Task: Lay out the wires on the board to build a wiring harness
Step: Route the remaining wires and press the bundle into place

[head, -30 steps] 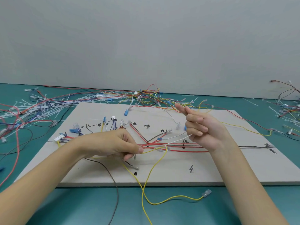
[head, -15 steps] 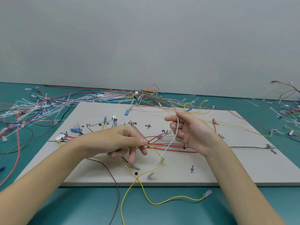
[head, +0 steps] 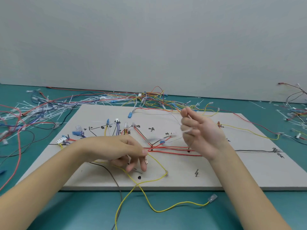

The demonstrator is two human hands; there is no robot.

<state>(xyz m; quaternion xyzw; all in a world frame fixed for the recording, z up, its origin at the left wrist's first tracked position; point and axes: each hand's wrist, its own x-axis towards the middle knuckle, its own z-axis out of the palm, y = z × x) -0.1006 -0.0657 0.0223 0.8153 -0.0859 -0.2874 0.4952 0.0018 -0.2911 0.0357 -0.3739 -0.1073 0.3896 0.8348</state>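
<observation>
A pale wiring board lies on the teal table, with handwritten marks, pegs and several red wires laid across its middle. My left hand hovers over the board's front left and pinches a yellow wire near a small metal terminal. That yellow wire loops off the front edge to a clear-sleeved terminal. My right hand is raised above the board's middle, fingers curled, pinching a thin white wire that runs up and left from it.
A tangle of loose wires and white cable ties lies behind and left of the board. More wires lie at the far right. A brown wire trails off the front edge. A grey wall stands behind the table.
My right hand lifted and drew the white wire upward off the board. My left hand shifted slightly right and opened its lower fingers, and the yellow wire loop moved with it.
</observation>
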